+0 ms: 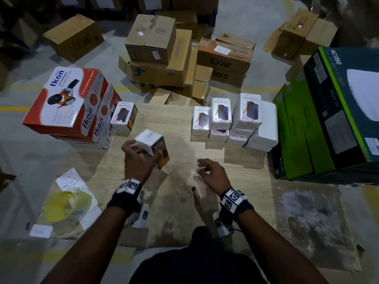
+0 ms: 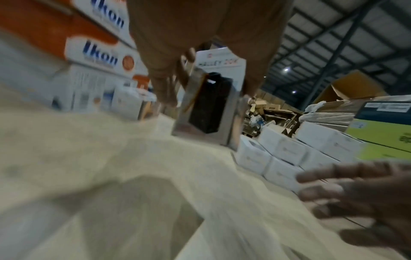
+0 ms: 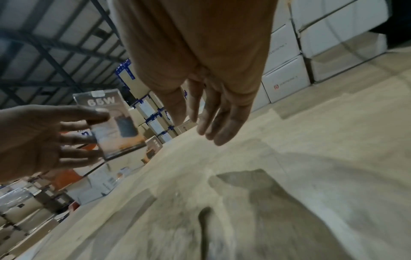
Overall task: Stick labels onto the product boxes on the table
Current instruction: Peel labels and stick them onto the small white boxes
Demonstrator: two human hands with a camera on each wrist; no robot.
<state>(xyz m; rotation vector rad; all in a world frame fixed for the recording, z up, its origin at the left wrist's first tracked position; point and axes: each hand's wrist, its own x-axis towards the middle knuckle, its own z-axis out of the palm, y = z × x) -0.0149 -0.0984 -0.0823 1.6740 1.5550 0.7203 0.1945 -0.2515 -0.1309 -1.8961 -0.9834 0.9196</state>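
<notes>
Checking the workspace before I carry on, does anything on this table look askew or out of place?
The Ikon boxes at the table's far-left corner are stacked crookedly and overhang its edge. Nothing looks spilled.

The head camera looks steeply down on the pale wooden table (image 1: 178, 121). Each wrist camera skims low along its own palm, close in; both also catch the small white product box (image 2: 211, 105) and the opposite hand.

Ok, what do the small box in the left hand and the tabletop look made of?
The small box in the left hand looks like printed cardboard under glossy clear film: its faces shine in the right wrist view. The tabletop looks like pale wood-grain laminate or board, matte, with scuffed worn patches near the person; which one, I cannot tell.
</notes>
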